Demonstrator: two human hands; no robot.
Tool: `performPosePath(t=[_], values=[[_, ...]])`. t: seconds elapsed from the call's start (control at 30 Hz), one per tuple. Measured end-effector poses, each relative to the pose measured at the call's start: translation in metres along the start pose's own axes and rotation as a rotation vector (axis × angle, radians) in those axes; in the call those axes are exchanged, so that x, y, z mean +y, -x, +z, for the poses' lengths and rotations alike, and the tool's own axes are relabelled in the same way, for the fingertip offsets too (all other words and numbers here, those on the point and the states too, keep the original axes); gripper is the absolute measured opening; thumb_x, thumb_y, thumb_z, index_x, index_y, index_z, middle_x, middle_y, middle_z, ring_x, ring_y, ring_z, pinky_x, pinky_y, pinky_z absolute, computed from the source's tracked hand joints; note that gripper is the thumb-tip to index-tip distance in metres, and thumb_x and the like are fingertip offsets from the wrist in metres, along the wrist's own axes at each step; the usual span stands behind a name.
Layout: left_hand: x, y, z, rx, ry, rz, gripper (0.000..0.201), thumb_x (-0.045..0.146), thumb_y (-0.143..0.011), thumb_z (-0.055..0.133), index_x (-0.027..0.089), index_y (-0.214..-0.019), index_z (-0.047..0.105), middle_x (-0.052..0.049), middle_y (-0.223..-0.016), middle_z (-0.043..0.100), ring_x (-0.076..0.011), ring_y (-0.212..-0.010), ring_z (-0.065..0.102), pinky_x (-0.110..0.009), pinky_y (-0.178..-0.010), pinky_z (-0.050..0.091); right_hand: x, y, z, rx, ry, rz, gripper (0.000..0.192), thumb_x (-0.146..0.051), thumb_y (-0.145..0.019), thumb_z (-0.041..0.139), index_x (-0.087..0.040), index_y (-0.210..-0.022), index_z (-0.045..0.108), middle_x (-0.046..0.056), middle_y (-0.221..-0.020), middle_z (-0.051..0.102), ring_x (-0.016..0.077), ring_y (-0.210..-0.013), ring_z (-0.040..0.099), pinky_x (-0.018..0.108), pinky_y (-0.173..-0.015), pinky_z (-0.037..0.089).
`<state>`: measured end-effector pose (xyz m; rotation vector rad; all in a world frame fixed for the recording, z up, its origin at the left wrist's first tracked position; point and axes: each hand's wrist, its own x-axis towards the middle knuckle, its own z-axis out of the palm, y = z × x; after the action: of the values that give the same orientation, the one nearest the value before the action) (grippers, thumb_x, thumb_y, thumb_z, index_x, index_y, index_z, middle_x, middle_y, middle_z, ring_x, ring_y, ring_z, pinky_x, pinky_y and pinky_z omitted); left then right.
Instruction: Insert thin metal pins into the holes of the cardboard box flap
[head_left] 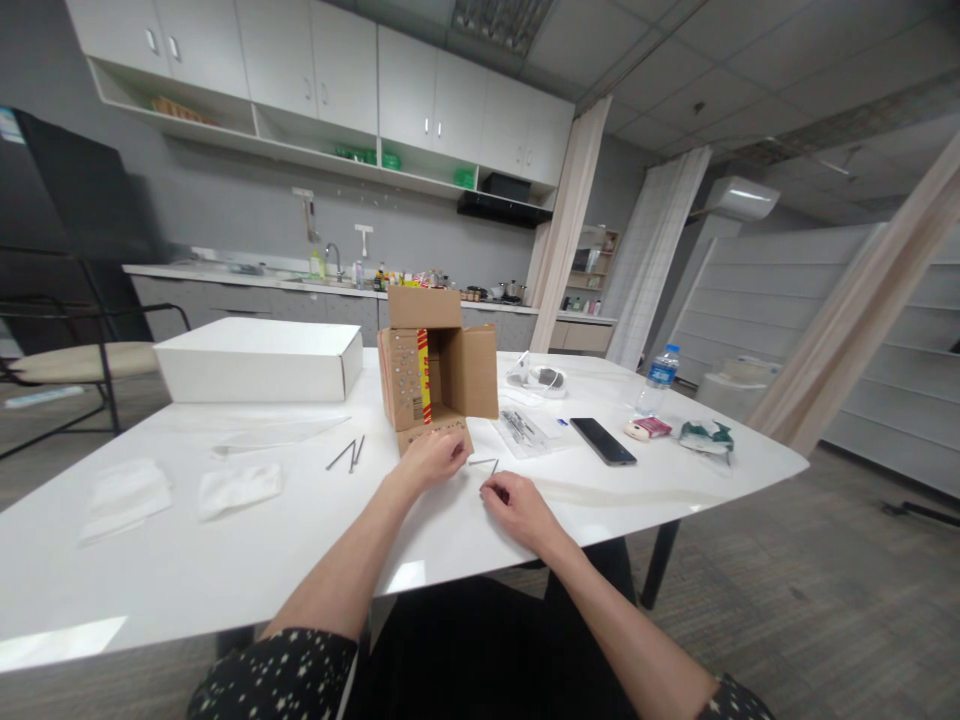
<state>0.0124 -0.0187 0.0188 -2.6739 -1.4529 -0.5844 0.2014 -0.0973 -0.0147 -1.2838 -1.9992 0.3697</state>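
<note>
My left hand (pixel 436 455) is closed, knuckles up, in front of the open cardboard box (pixel 409 375), close to its lower flap. To its right my right hand (pixel 517 503) rests at the table's near side with its fingers curled together. Between the two hands show thin grey metal rods like long nails (pixel 484 461), one near the left fingertips and one near the right. Whether the fingers grip them I cannot tell. More long nails (pixel 349 455) lie on the white table (pixel 315 540) left of my left hand. The box faces right, its flaps spread.
A long white box (pixel 259 360) stands at the back left. White cloths (pixel 240 490) lie at the left. Right of the cardboard box are a clear plastic bag (pixel 525 432), a phone (pixel 602 441), a water bottle (pixel 658 380), a small pink-white item (pixel 647 429) and a green-white packet (pixel 706 437).
</note>
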Motion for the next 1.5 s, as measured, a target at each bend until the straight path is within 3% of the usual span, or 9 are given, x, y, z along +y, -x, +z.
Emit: performPosePath(t=[0.53, 0.87, 1.5], values=[[0.0031, 0.0027, -0.0012, -0.051, 0.038, 0.045, 0.025, 0.037, -0.089, 0.05, 0.022, -0.085, 0.069, -0.007, -0.097, 0.07, -0.0218, -0.093, 0.063, -0.031, -0.082, 0.047, -0.0016, -0.0005, -0.0001, 0.003, 0.01, 0.006, 0.016, -0.017, -0.086, 0.053, -0.017, -0.081, 0.069, 0.004, -0.078, 0.068, 0.016, -0.071, 0.058, 0.025, -0.068, 0.043], [0.0012, 0.0014, 0.0066, -0.073, 0.029, 0.039, 0.03, 0.042, -0.088, 0.05, 0.022, -0.076, 0.068, -0.006, -0.083, 0.072, -0.0209, -0.08, 0.065, -0.028, -0.071, 0.045, -0.003, 0.0002, -0.0011, -0.001, 0.0, 0.004, 0.017, -0.018, -0.086, 0.052, -0.017, -0.078, 0.067, 0.003, -0.076, 0.066, 0.0157, -0.07, 0.057, 0.025, -0.067, 0.042], [0.0019, -0.0004, 0.0058, -0.139, 0.079, 0.008, 0.025, 0.037, -0.085, 0.051, 0.02, -0.083, 0.069, -0.008, -0.089, 0.072, -0.0234, -0.084, 0.066, -0.029, -0.069, 0.045, 0.0009, -0.0008, 0.0004, 0.009, 0.031, 0.005, 0.016, -0.016, -0.086, 0.055, -0.017, -0.082, 0.07, 0.002, -0.076, 0.067, 0.0141, -0.069, 0.057, 0.023, -0.066, 0.041]])
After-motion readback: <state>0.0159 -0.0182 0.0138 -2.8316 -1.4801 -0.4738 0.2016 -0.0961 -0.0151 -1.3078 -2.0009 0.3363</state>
